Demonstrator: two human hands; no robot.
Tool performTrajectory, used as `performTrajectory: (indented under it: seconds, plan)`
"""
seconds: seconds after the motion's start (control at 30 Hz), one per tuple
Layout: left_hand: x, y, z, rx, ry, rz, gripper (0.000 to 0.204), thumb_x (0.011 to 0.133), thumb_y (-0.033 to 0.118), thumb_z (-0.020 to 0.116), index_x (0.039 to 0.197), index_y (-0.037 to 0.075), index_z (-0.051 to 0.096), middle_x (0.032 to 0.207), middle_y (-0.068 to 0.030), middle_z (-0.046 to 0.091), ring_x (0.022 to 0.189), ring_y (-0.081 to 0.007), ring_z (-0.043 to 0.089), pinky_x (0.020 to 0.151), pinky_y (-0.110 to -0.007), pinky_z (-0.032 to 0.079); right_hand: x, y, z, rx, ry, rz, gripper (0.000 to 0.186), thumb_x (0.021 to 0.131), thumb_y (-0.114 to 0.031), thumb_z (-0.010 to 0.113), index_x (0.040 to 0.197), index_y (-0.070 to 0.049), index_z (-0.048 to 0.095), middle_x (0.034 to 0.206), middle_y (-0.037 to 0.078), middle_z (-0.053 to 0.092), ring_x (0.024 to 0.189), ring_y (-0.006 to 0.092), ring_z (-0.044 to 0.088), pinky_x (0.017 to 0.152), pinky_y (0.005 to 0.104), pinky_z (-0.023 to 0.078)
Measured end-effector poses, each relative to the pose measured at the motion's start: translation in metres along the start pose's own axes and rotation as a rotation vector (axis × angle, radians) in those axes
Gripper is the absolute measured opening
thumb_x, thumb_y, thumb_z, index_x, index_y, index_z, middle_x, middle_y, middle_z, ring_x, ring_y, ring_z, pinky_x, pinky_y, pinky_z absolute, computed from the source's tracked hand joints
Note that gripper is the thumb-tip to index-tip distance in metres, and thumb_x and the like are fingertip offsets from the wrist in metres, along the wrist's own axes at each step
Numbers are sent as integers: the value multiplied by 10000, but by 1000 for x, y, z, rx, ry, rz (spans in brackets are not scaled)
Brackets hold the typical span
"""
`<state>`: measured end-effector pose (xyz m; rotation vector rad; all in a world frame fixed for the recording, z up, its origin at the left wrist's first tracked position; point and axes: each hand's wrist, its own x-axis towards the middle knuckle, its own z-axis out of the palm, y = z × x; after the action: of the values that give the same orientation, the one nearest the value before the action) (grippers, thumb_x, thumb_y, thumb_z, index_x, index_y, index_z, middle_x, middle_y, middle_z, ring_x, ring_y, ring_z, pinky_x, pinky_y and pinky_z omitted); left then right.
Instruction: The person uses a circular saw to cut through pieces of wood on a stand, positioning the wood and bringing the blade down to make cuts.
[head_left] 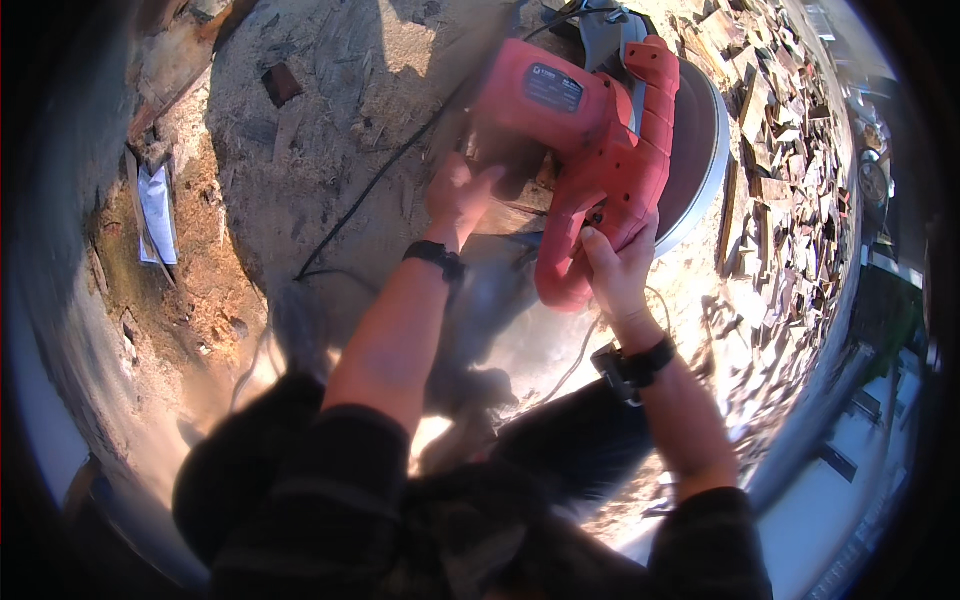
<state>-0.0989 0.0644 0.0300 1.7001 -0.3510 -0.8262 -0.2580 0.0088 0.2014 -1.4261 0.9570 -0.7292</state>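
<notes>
A red power saw (628,175) with a round blade guard (708,165) stands in front of me, its motor housing pointing left. My right hand (622,265) is wrapped round the saw's looped rear handle, thumb on the inner side near the trigger. Beneath the motor, my left hand (462,200) is closed, with thumb and fingers beside a dark, blurred piece (520,165). What lies in its grip is partly hidden and smeared. A pale strip of wood (505,220) shows just right of that hand.
A black cord (375,185) runs over the sawdust-covered ground on the left. Many wood offcuts (775,170) are heaped at the right. A white sheet (158,215) and a small dark block (282,85) lie at the left. My dark-clothed leg (575,440) is close below the saw.
</notes>
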Motion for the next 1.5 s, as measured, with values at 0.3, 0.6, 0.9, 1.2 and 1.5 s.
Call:
performTrajectory:
  seconds: [0.3, 0.6, 0.9, 1.2, 1.5]
  plan:
    - [2, -3, -2, 308, 55, 60, 501, 747, 478, 638, 901, 19, 511, 880, -183, 617, 830, -364, 593, 723, -420, 458, 76, -171, -20, -61, -146, 319, 308, 783, -92, 577, 1043, 24, 458, 798, 106, 579, 586, 149, 572, 507, 270, 529]
    - [-13, -4, 1, 269, 97, 164, 443, 792, 402, 636, 858, -7, 480, 839, -241, 598, 812, -433, 563, 697, -465, 446, 123, -229, -32, -107, -253, 359, 315, 818, -153, 585, 1032, 61, 500, 824, 117, 611, 590, 138, 585, 493, 233, 523]
    - [-35, 24, 33, 430, 11, 22, 443, 810, 412, 609, 869, -4, 468, 815, -249, 603, 806, -424, 579, 679, -474, 456, 125, -230, -35, -171, -307, 354, 318, 812, -172, 598, 1032, 41, 511, 838, 104, 619, 601, 118, 585, 517, 224, 517]
    - [-33, 46, 47, 569, -80, -23, 473, 830, 452, 557, 933, 3, 448, 824, -222, 621, 794, -391, 604, 683, -463, 476, 98, -208, -21, -72, -168, 366, 306, 779, -136, 577, 991, 69, 495, 787, 104, 570, 574, 153, 570, 506, 283, 526]
    - [-36, 50, 42, 537, -124, 28, 464, 837, 441, 549, 959, 3, 456, 841, -213, 627, 811, -376, 609, 692, -451, 480, 84, -193, -15, -118, -144, 339, 268, 765, -120, 579, 972, 31, 501, 787, 100, 562, 595, 141, 569, 494, 287, 518]
